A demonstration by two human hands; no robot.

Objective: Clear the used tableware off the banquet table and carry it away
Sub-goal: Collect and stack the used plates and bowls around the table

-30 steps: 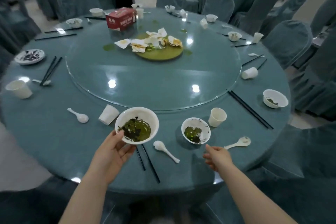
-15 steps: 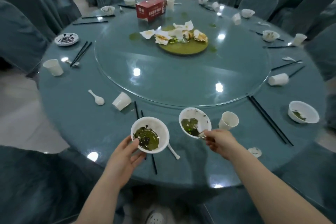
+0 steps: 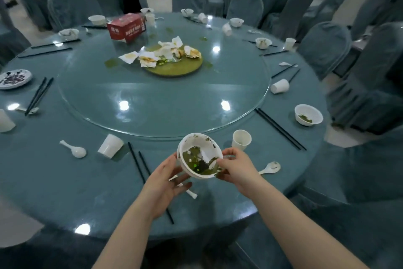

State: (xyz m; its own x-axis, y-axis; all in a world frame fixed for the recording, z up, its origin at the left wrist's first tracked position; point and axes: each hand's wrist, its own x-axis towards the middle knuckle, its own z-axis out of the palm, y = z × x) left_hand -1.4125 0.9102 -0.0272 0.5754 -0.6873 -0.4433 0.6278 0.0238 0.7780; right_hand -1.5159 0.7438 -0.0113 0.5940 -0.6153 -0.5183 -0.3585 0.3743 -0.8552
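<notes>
Two stacked white bowls (image 3: 199, 158), the upper one holding green leftovers, are held tilted above the table (image 3: 65, 181) edge at 6 o'clock. The rim is pinched by the right hand (image 3: 236, 168); the left hand (image 3: 168, 183) supports the underside, fingers relaxed. A paper cup (image 3: 241, 139) stands at 1 o'clock of the bowls, a spoon (image 3: 269, 168) at 3 o'clock.

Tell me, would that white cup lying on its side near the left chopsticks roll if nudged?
Probably. The tipped cup rests on its round wall, so a nudge would likely swing it in an arc. It looks thin and disposable, so likely light and easily crushed. It appears empty, so little should spill.
</notes>
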